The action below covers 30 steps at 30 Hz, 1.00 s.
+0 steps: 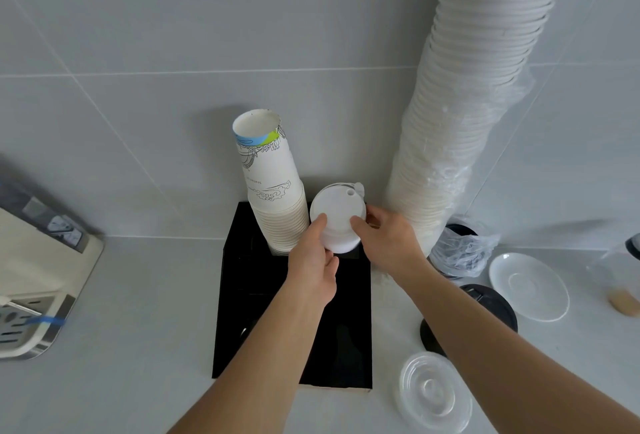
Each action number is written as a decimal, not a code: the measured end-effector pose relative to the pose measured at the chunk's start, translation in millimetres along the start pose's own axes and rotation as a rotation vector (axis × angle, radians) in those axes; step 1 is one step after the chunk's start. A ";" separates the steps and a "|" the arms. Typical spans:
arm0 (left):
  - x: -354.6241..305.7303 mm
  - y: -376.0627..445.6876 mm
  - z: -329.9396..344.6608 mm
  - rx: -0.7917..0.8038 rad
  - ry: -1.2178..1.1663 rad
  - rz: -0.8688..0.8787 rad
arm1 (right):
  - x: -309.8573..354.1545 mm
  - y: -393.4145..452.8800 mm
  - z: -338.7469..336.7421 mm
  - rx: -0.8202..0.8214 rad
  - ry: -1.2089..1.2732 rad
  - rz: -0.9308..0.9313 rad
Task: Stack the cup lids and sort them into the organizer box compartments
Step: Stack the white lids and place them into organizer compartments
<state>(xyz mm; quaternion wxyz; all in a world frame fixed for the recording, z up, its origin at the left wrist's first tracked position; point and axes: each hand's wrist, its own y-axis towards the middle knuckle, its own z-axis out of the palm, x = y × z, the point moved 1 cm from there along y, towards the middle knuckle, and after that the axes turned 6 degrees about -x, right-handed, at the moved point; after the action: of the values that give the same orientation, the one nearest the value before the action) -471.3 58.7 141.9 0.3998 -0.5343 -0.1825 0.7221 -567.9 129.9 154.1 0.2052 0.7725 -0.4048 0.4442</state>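
Both hands grasp a stack of white lids [337,217] over the black organizer box [294,312].
Left hand [313,260] and right hand [389,239] clasp its sides at the back right compartment, beside the paper cups [273,188].

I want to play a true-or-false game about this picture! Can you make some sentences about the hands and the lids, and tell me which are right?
1. Both hands, left hand and right hand, hold the white lids. True.
2. The white lids are over the black organizer box. True.
3. The clear lids are inside the box. False: they lie on the counter, to its right.
4. The printed paper cups lie tipped over on the counter. False: they stand stacked in the box's back corner.
5. A white saucer sits on the right. True.
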 end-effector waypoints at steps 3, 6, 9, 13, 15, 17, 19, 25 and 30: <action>-0.8 0.6 1.5 -0.009 0.002 -0.003 | -1.1 1.1 2.4 -0.011 -0.019 -0.003; -1.5 -2.4 4.8 -0.027 0.007 -0.001 | -4.0 1.1 4.4 -0.025 -0.055 -0.002; -2.6 -3.1 7.7 -0.042 0.020 -0.005 | -6.0 1.8 5.0 -0.030 -0.067 0.007; -2.0 -1.7 6.5 -0.068 0.041 -0.010 | -5.1 0.6 5.1 -0.033 -0.058 0.021; -0.5 -1.9 4.4 -0.069 0.051 -0.008 | -4.6 -1.3 5.0 -0.047 -0.058 0.017; 0.6 -2.4 3.2 -0.072 0.057 -0.002 | -4.4 -3.0 5.8 -0.059 -0.069 0.014; 0.1 -3.4 4.1 -0.087 0.080 0.007 | -5.3 -3.9 6.5 -0.068 -0.069 0.021; -4.8 -2.0 8.7 -0.132 0.144 -0.006 | -9.7 0.0 8.0 -0.073 -0.032 0.089; -10.2 1.0 10.2 -0.138 0.178 -0.038 | -11.3 5.9 12.7 -0.084 -0.051 0.094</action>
<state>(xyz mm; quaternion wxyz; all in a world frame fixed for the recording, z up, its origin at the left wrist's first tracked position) -479.9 51.9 151.3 0.3903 -0.6191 -0.2055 0.6497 -569.2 122.9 137.6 0.2062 0.7544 -0.4641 0.4160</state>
